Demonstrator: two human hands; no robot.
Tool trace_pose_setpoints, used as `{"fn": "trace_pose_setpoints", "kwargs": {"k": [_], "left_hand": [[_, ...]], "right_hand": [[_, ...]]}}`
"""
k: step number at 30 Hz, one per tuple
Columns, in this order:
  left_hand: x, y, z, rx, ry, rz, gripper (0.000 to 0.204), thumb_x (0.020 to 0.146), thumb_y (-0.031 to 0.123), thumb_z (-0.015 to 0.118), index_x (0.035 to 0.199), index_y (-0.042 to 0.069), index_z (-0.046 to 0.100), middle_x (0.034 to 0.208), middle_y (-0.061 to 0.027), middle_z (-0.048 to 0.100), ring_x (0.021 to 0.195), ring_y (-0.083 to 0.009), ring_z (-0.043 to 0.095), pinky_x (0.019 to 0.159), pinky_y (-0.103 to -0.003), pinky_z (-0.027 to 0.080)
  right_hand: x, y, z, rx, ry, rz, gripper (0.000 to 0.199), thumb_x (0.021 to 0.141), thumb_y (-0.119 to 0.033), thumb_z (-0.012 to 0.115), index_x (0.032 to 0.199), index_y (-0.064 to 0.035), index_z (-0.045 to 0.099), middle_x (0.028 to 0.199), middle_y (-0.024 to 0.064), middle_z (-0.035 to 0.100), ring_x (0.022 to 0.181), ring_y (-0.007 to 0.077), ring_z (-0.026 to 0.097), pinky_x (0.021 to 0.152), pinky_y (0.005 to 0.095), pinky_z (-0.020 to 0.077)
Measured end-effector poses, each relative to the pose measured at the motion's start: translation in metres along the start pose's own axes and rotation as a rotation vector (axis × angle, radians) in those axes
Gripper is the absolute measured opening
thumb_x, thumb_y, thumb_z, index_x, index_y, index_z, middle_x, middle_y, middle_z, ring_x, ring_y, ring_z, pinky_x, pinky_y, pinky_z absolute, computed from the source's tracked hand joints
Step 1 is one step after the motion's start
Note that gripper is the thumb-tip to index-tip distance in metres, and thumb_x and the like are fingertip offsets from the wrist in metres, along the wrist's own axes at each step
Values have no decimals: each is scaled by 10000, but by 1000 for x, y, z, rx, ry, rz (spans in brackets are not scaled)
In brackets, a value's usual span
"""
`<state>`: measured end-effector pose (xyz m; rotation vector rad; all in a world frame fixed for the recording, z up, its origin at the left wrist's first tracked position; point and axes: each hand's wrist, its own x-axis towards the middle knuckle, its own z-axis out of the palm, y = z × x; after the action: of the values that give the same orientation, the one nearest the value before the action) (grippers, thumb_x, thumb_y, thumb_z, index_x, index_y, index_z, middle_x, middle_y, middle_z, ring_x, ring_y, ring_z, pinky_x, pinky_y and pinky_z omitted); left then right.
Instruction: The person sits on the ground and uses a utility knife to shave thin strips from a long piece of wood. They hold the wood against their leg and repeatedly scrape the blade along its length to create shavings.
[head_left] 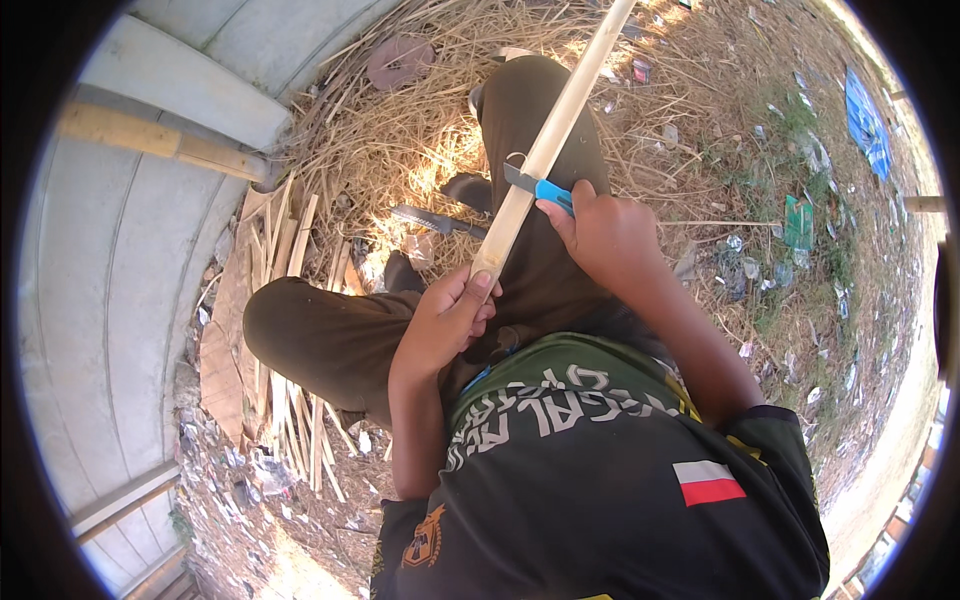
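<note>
My left hand is closed around the near end of a pale wooden strip; the strip extends forward from this hand, over my right leg; my right hand is closed around the blue handle of a knife, its blade across the strip; a second knife lies ahead of my left hand; loose sticks lie to that hand's left.

Strip bars the middle; far right lies open.
</note>
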<state>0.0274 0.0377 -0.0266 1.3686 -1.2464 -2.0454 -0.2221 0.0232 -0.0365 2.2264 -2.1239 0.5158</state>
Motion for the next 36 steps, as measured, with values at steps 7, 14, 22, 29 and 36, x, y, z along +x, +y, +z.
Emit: {"fn": "trace_pose_setpoints", "kwargs": {"k": [7, 14, 22, 29, 36], "left_hand": [[-11, -1, 4, 84, 86, 37, 366, 1141, 387, 522, 1033, 48, 612, 745, 47, 499, 628, -26, 413, 550, -213, 363], [-38, -14, 0, 100, 94, -26, 357, 1143, 377, 514, 1042, 51, 621, 739, 51, 498, 622, -17, 427, 517, -203, 349], [-56, -14, -2, 116, 121, -47, 351, 1143, 368, 509, 1068, 49, 636, 733, 52, 505, 613, -12, 435, 505, -198, 353], [-44, -10, -9, 171, 84, -23, 328, 1135, 382, 518, 1131, 74, 631, 751, 67, 493, 597, -14, 399, 521, -191, 332], [-29, -1, -5, 102, 41, -41, 321, 1132, 372, 526, 1144, 67, 625, 766, 61, 501, 598, -10, 396, 519, -189, 334]], "right_hand": [[-1, -2, 1, 8, 19, 3, 529, 1042, -553, 594, 794, -87, 569, 540, 137, 606, 488, 366, 659, 453, 470, 515], [-2, 1, 5, 19, 38, 73, 524, 1045, -545, 595, 798, -83, 574, 542, 140, 605, 491, 369, 657, 456, 478, 512], [0, 1, -3, 57, 4, 46, 528, 1045, -544, 594, 795, -80, 583, 549, 148, 603, 497, 385, 649, 470, 497, 506], [5, 15, -14, 200, -81, -10, 525, 1062, -511, 584, 800, -57, 593, 581, 180, 596, 549, 417, 636, 534, 519, 490], [11, 22, -20, 180, -151, -87, 514, 1061, -498, 593, 798, -57, 593, 579, 174, 592, 548, 417, 633, 536, 515, 488]]}}
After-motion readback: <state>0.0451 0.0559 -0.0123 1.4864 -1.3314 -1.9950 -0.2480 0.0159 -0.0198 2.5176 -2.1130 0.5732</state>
